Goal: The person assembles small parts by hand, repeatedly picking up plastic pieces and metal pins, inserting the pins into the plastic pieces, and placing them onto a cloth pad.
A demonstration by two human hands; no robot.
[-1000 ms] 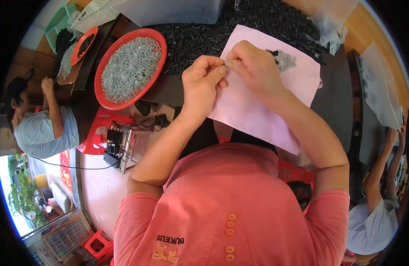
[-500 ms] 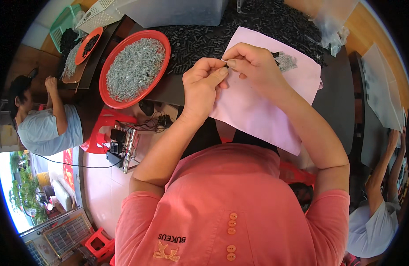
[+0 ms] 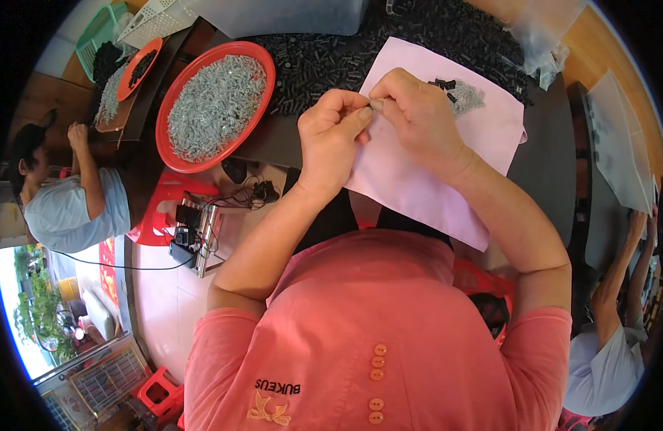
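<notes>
Over a pink cloth (image 3: 417,194), my left hand (image 3: 331,140) and my right hand (image 3: 421,118) meet fingertip to fingertip. Both are closed in a pinch, thumb against forefinger. Whatever lies between them is tiny and mostly covered by the fingers, so I cannot make out its kind. Just past my right hand, a small heap of clear plastic pieces (image 3: 469,100) rests on the cloth. A few short black tubular pieces (image 3: 446,87) lie at its near left side.
A red basin (image 3: 190,167) full of clear pieces stands to the left. Many loose black pieces (image 3: 317,68) cover the far table beside a translucent bin (image 3: 288,18). One person (image 3: 80,208) sits at the left; another person's arm (image 3: 622,269) shows at the right.
My hands stay together at nearly the same spot, and my right fingers have shifted slightly. The bit that showed between the fingertips is now more hidden. The view has moved a little.
</notes>
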